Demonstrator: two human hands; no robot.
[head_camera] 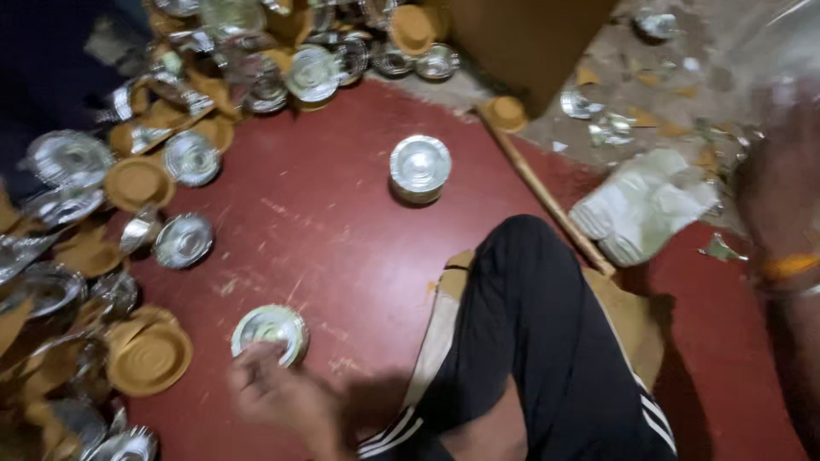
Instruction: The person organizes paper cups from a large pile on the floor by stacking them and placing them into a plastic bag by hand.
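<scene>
Down by the bent knee, the left hand grips a small stack of foil bowls on the red floor, steadying it. Farther off, a taller stack stands apart from the loose heap. Right hand's grip: cannot tell, blurred.

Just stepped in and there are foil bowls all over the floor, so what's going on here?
A person sits on the red floor, one knee in dark trousers raised. Their left hand, blurred, touches a small stack of silver foil bowls. Another stack stands apart further out. Loose silver and brown bowls lie heaped along the left side. The right hand is raised at the right edge, blurred; whether it holds anything is unclear.
</scene>
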